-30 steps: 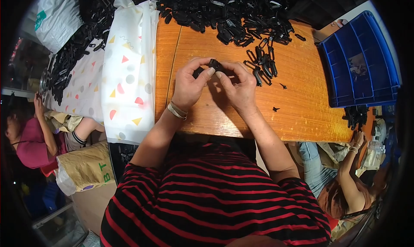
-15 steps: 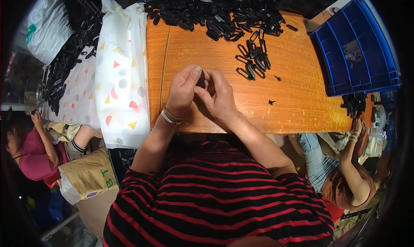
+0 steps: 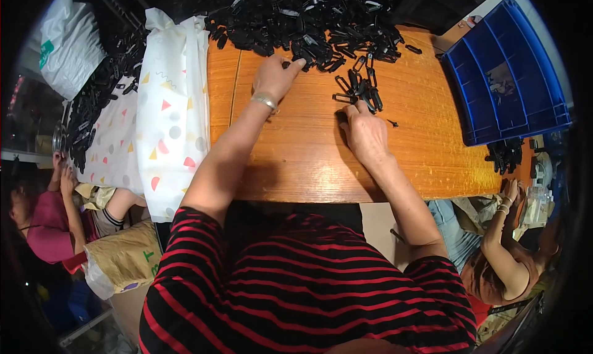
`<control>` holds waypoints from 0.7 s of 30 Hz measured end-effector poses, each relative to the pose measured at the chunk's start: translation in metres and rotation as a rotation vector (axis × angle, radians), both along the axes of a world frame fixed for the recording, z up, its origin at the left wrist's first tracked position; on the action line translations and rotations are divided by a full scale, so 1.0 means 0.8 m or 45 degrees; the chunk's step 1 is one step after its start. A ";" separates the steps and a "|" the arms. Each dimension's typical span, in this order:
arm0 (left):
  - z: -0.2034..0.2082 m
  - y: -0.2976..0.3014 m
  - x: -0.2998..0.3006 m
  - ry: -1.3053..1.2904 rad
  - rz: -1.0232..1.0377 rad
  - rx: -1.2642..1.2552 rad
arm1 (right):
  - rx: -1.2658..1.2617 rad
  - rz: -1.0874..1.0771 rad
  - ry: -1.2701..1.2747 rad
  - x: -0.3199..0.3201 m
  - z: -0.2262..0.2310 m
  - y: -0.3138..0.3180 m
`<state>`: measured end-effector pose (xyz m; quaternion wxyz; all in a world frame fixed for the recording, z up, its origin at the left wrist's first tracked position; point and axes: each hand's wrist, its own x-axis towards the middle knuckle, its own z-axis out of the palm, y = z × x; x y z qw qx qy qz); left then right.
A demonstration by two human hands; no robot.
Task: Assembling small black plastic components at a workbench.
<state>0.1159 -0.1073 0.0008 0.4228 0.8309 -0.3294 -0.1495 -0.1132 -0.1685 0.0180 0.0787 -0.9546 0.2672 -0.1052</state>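
Note:
At the near edge of the big heap of black plastic pieces, my left hand has its thumb stretched toward the heap and its fingers curled. A small dark piece shows at those fingers. My right hand is at the near side of a small group of long, black, loop-shaped plastic pieces. Its fingertips bend down against this group, and what is between them is hidden. Just right of these fingers lies one tiny black part.
White patterned sheeting covers the left of the wooden table. A blue crate stands tilted at the right. People sit at both sides, one in a magenta top, another in brown. A brown sack stands at lower left.
My hands were together over the table around a dark piece; they have parted. The left moved forward to the heap, the right moved right to the small group. One tiny part no longer shows.

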 end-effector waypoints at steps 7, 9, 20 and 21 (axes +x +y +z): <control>0.020 -0.044 0.011 -0.070 0.061 0.508 | -0.031 0.249 -0.061 0.010 -0.013 -0.022; 0.013 -0.042 0.016 -0.090 0.061 0.486 | -0.029 0.342 -0.112 0.021 -0.014 -0.009; -0.013 0.028 -0.020 -0.292 -0.070 -0.154 | 0.159 0.359 -0.339 0.014 -0.012 0.004; -0.017 0.035 -0.025 0.164 -0.084 -0.380 | 0.157 0.364 -0.337 0.012 -0.012 0.001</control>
